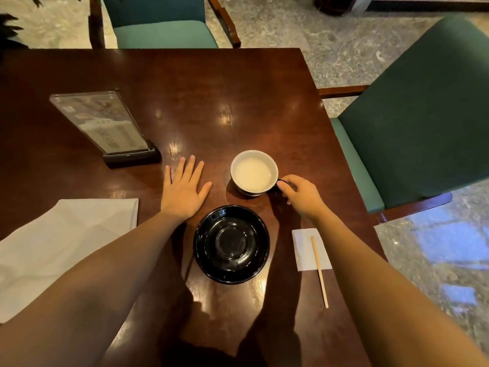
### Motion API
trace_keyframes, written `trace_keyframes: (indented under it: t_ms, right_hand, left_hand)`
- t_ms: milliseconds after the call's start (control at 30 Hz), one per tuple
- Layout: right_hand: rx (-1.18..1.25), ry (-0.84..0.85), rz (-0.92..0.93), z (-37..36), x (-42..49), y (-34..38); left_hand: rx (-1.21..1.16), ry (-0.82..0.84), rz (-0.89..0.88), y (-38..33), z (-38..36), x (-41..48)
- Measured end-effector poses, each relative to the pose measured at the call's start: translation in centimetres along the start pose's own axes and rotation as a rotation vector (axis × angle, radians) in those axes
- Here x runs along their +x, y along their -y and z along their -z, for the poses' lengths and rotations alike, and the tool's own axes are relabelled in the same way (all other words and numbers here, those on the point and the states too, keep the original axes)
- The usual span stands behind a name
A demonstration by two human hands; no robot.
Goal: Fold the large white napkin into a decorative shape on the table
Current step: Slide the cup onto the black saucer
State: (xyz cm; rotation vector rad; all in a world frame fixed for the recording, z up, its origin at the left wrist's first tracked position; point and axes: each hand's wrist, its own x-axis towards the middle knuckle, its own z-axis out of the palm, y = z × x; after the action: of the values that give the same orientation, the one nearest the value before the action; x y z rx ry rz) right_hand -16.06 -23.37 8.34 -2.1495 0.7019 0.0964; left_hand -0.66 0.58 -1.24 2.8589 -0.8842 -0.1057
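Large white napkin (60, 247): lies flat and creased at the left edge of the dark wooden surface (238, 96). Its near right part is covered by the left forearm.

Left hand (184, 190): palm down on the surface, fingers straight and spread, holding nothing. It is beyond the napkin's far right corner.

Right hand (301, 196): fingers curled at the dark handle of a cup (254, 172) of pale liquid, which stands on the surface.

Between the forearms: black saucer (231, 243), just nearer than the cup.

Under and beside the right forearm: small paper napkin (304, 247) with a wooden stir stick (319, 271) lying across it.

Far left: acrylic menu stand (105, 125) on a dark base.

Green chairs at the far side (164, 25) and right side (423, 115).
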Motion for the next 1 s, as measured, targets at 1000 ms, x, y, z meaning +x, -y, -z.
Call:
trace_keyframes:
  t_ms: [1000]
  right_hand:
    - [0.409,0.147,0.022,-0.9,-1.7,-1.9]
  left_hand:
    - [0.013,0.018,0.005,-0.3,0.4,-0.2]
